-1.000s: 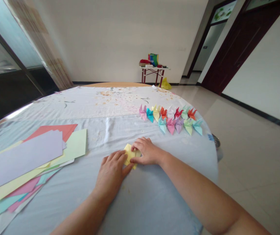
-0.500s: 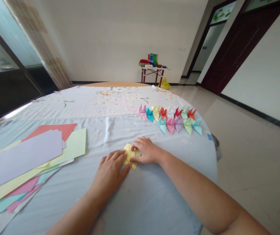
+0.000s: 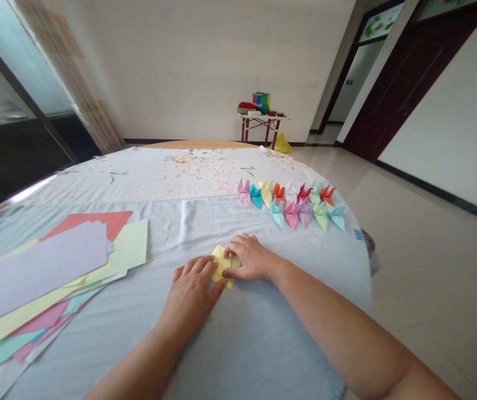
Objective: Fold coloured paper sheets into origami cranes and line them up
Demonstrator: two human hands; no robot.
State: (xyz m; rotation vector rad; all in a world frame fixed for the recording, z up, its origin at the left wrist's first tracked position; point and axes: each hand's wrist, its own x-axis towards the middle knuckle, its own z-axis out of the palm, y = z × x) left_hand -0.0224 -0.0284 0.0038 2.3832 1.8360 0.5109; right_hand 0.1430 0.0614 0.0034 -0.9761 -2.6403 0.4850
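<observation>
A small piece of folded yellow paper (image 3: 220, 261) lies on the cloth between my two hands. My left hand (image 3: 192, 286) holds its left side, fingertips on top and thumb along the lower edge. Thumb and forefinger of my right hand (image 3: 250, 258) grip the right side, curled over a flap and hiding part of it. Beyond my right hand stand two rows of folded paper cranes (image 3: 292, 214) in pink, blue, yellow, red, white, green and purple.
Loose sheets of coloured paper (image 3: 46, 266) are stacked at the left, a purple one on top. A pale cloth (image 3: 172, 216) covers the round table, whose edge curves past the cranes on the right. A small side table (image 3: 259, 118) with things on it stands by the wall.
The view has shifted very slightly. Both hands keep nearly the same place and hold on the yellow paper.
</observation>
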